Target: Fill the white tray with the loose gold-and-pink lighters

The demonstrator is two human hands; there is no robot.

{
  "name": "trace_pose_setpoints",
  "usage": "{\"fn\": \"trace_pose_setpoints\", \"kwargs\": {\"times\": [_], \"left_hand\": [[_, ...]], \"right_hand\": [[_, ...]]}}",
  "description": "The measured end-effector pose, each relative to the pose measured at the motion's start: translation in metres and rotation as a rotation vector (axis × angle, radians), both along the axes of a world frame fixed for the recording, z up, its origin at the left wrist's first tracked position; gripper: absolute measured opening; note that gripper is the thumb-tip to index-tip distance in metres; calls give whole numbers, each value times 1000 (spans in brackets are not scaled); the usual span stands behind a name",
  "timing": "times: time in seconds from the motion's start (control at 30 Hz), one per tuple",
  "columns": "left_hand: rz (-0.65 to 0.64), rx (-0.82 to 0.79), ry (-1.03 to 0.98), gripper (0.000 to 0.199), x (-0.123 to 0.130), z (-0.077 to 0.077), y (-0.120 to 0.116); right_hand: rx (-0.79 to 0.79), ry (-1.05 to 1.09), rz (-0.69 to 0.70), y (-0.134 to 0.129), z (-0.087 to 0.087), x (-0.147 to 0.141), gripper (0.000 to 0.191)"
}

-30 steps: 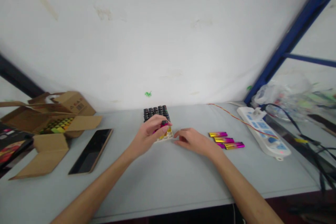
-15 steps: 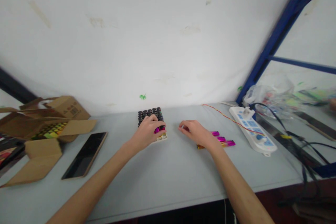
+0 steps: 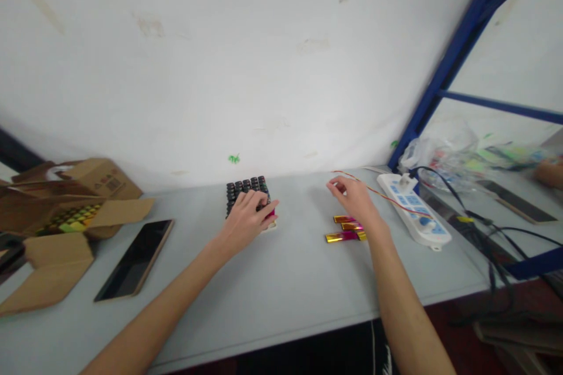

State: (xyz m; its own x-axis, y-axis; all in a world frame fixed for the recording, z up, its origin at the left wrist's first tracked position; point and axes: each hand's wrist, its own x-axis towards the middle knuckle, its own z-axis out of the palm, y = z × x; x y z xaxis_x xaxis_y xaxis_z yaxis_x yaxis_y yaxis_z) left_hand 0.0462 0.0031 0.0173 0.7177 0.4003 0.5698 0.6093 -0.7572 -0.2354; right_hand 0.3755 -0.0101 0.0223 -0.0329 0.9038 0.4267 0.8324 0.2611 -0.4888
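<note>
My left hand (image 3: 247, 215) lies over a block of small black cylinders (image 3: 246, 186) set in close rows, with a whitish edge (image 3: 271, 226) showing at its near right corner. Its fingers are bent, and a shiny magenta piece (image 3: 271, 212) shows at the thumb and fingertips; the rest of that piece is hidden. Further right, my right hand (image 3: 352, 194) hovers above the table with fingers curled, a small gap at the thumb and nothing visible between them. Below it lie several shiny gold-and-magenta sticks (image 3: 342, 237), partly covered by the wrist.
At left stand an opened cardboard box (image 3: 115, 180) with yellow-and-dark items inside and a dark phone (image 3: 134, 261). A white power strip (image 3: 413, 211) with cables lies at right, near a blue metal frame (image 3: 444, 64) and plastic bags (image 3: 440, 158). Another person's hand (image 3: 549, 173) shows at far right.
My right hand has moved right and away from the block, uncovering the gold ends of the sticks. The left hand stays at the block; less magenta shows there. The view has shifted slightly.
</note>
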Motion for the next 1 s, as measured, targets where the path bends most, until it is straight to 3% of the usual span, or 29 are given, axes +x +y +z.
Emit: {"fn": "trace_pose_setpoints", "kwargs": {"times": [0.2,0.33,0.4,0.5,0.63,0.77,1.0], "left_hand": [[17,40,-11,35,3,4,-10],[-63,-19,-129,32,-3,13,-27],[-110,-48,-170,32,-12,14,-34],[-147,-72,-262,33,-27,9,-38],[-138,-122,-348,33,-39,0,-34],[-153,-121,-397,35,-40,-1,-32],[-148,-95,-478,28,-42,3,-37]], "right_hand": [[-158,-15,10,-4,1,8,18],[-62,-50,34,-20,1,10,27],[-25,-128,23,-36,-7,14,39],[-87,-270,0,-65,-27,17,77],[-161,-376,87,-87,-49,1,71],[-98,-385,199,-78,-53,-29,59],[29,-305,283,-29,-51,-68,38]]}}
